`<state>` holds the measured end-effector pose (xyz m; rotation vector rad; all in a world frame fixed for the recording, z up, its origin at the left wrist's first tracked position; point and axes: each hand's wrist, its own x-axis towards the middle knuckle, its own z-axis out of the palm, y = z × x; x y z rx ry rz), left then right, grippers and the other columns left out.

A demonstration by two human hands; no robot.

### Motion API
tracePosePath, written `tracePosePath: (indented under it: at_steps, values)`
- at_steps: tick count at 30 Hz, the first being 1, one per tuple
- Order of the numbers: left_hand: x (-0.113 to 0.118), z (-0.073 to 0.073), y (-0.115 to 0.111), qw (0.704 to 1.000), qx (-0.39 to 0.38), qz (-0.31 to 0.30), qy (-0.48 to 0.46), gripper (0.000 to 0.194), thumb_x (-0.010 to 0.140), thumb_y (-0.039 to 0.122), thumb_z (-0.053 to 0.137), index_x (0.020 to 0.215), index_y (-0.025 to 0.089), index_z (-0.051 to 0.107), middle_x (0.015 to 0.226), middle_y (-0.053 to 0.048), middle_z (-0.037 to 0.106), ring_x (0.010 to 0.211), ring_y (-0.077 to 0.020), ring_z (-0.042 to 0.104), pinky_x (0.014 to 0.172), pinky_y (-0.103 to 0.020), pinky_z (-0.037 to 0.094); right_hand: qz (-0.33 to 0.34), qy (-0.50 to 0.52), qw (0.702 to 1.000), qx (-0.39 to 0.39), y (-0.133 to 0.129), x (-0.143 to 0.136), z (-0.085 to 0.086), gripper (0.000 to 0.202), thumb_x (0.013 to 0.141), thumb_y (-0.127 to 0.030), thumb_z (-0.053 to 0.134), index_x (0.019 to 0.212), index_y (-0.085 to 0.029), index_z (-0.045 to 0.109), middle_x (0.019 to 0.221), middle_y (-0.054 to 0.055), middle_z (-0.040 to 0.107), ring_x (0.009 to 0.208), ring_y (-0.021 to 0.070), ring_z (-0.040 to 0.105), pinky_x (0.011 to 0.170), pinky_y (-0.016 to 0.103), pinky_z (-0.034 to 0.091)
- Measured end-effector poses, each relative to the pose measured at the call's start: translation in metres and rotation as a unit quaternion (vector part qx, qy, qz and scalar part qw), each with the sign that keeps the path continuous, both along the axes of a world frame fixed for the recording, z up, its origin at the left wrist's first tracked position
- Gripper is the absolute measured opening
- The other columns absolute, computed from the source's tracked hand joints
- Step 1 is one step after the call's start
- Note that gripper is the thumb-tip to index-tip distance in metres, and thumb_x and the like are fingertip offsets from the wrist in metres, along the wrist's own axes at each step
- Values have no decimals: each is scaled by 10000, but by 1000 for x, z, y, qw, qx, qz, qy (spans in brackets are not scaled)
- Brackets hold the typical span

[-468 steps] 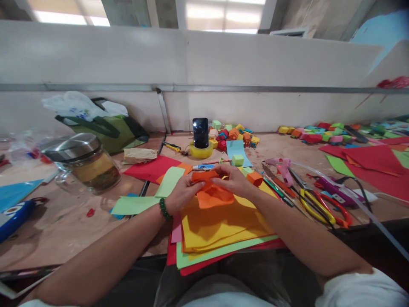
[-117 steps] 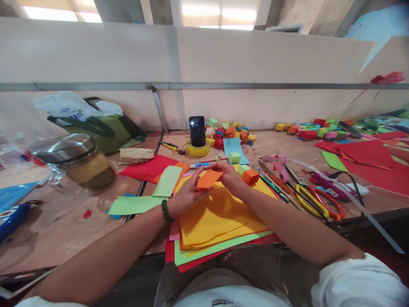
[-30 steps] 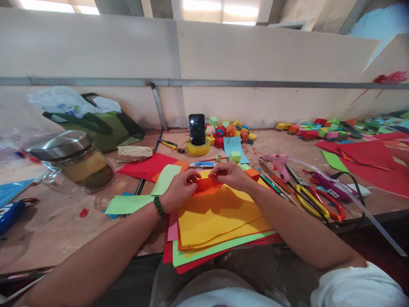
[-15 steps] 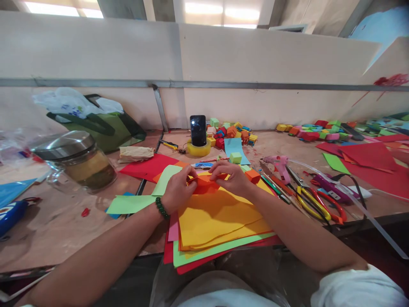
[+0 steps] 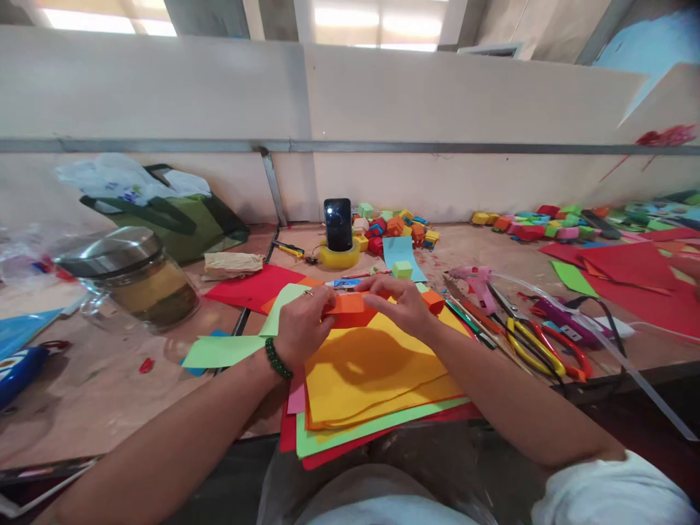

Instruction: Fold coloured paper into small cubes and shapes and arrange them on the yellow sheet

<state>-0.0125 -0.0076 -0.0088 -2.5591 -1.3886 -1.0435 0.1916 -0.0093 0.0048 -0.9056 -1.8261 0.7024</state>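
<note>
Between my two hands is a piece of orange paper (image 5: 351, 310), creased into flat faces and held over a stack of coloured sheets. My left hand (image 5: 304, 321) is closed on its left end, with thumb and fingers pinched together. On the right end, my right hand (image 5: 402, 302) grips it between thumb and fingertips. Yellow paper (image 5: 377, 372) tops the stack, with green, pink and red edges showing below. A small orange folded piece (image 5: 434, 302) lies just past my right hand, and a pale green cube (image 5: 402, 270) sits behind it.
Pliers (image 5: 533, 346), scissors (image 5: 508, 302) and a pink glue gun (image 5: 477, 281) lie to the right. A phone (image 5: 338, 224) leans upright in a tape roll (image 5: 339, 255), near piled paper cubes (image 5: 394, 226). On the left stand a glass jar (image 5: 156, 292) and a green bag (image 5: 191, 226).
The orange paper has turned so that a brighter, flat face shows towards me. Both hands stay on its ends, with the fingers slightly shifted.
</note>
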Motion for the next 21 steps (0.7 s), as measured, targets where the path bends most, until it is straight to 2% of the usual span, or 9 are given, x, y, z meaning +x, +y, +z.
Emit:
tracePosePath:
  at_steps: [2,4,8,10,15,21]
  values:
    - [-1,-1,-2,998,51,-24,36,155,716,64,481,767,208,509,868,-25,701,770,-170,647,665,-259,451,-25,-1,999,-21,3,-2,-2,153,725,-322,681,751,-179,634,797,46,693,764,182,645,718,311,514]
    - [-1,-2,-3,992,103,-44,63,155,761,66,460,779,207,523,900,-28,714,789,-164,658,659,-251,454,-18,-26,999,-35,5,-3,-5,163,714,-315,686,797,-176,673,781,37,704,744,175,647,700,293,512]
    - [2,-1,-5,972,210,-61,89,149,853,109,437,793,204,536,923,-24,728,741,-147,662,598,-242,437,17,-69,996,-55,7,-2,-7,186,770,-322,630,778,-169,735,756,33,729,704,174,651,660,269,501]
    - [4,1,-6,964,238,-64,96,170,877,124,425,768,203,529,887,-18,729,704,-137,654,576,-239,425,22,-78,995,-57,8,0,-8,228,795,-341,606,762,-163,744,733,24,725,683,174,646,623,259,492]
    - [5,1,-8,963,240,-65,103,153,856,122,437,770,204,533,853,-29,723,691,-150,642,569,-244,420,12,-89,995,-38,10,0,-14,245,807,-335,596,721,-158,742,677,10,701,660,170,639,577,239,467]
    - [2,-1,-8,975,177,-53,124,106,786,124,498,816,207,557,879,-51,712,721,-170,634,580,-248,415,-39,-106,993,15,3,-10,-16,193,791,-230,572,680,-171,718,674,9,701,643,147,633,592,228,448]
